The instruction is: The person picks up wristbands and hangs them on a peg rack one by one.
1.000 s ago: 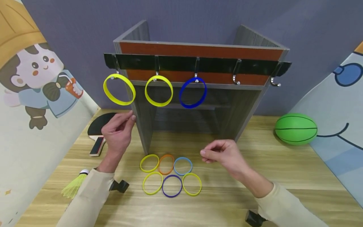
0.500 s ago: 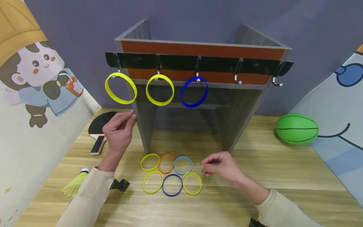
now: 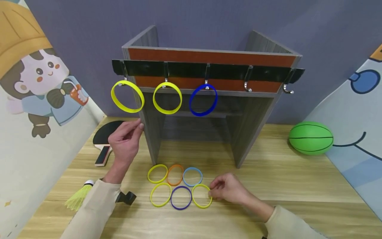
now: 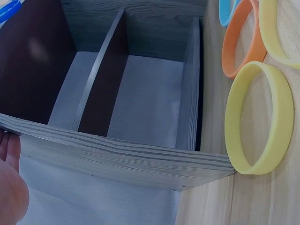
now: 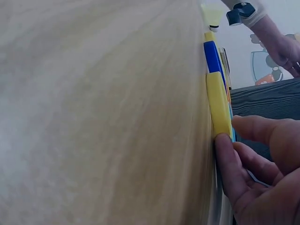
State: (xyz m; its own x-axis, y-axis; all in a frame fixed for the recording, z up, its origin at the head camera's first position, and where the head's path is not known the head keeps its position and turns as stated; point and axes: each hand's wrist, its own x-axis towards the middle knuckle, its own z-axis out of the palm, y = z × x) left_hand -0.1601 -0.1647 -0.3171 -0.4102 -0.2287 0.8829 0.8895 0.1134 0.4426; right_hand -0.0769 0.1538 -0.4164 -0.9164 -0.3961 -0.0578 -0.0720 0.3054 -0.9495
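Silicone wristbands lie flat in two rows on the table. The fingertips of my right hand (image 3: 228, 189) pinch the right edge of the front-right yellow wristband (image 3: 194, 199); the right wrist view shows that yellow band (image 5: 218, 103) against thumb and finger. My left hand (image 3: 125, 142) is raised, with curled fingers holding the front edge of the grey wooden shelf's left panel (image 3: 150, 142). Beside the grip lie a purple wristband (image 3: 172, 203) and a light blue one (image 3: 184, 179). An orange wristband (image 3: 168, 179) and two more yellow ones are farther left.
On the shelf's black hook rail (image 3: 185, 68) hang two yellow bands and a blue band (image 3: 215, 99); two right-hand hooks (image 3: 247, 87) carry none. A green ball (image 3: 311, 137) sits right. A paddle (image 3: 102, 156) and a shuttlecock (image 3: 80, 196) lie left.
My right hand has come down and slightly left, from above the table to the front-right yellow wristband. My left hand stays at the shelf panel. The view shifts slightly.
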